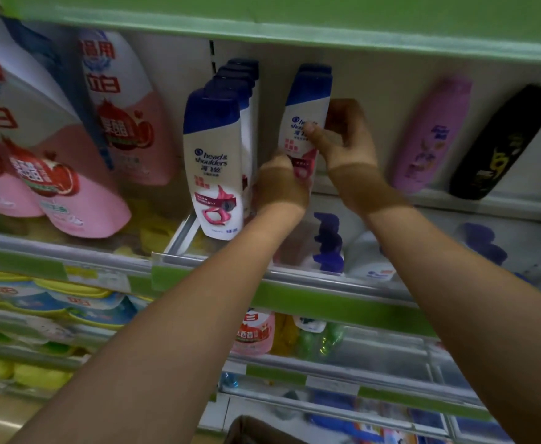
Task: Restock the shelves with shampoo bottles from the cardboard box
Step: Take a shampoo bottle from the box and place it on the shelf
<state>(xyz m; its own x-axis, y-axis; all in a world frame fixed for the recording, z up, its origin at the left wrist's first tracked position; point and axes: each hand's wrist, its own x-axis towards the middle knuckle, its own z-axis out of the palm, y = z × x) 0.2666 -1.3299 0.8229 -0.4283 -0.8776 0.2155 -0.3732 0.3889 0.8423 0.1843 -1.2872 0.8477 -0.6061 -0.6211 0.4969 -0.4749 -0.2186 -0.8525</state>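
Both hands grasp 1 white, blue-capped shampoo bottle point(307, 120) standing upright on the shelf point(375, 285): the left hand point(280, 184) grips its base, the right hand point(346, 136) wraps its right side with the thumb across the label. Another blue cap shows just behind it. Left of the grip, with a narrow gap between, a row of matching bottles point(214, 161) runs front to back. Right of the grip lies open shelf room, then a purple bottle point(429, 136) and a black bottle point(499, 142). A cardboard box point(250, 431) corner sits below the arms.
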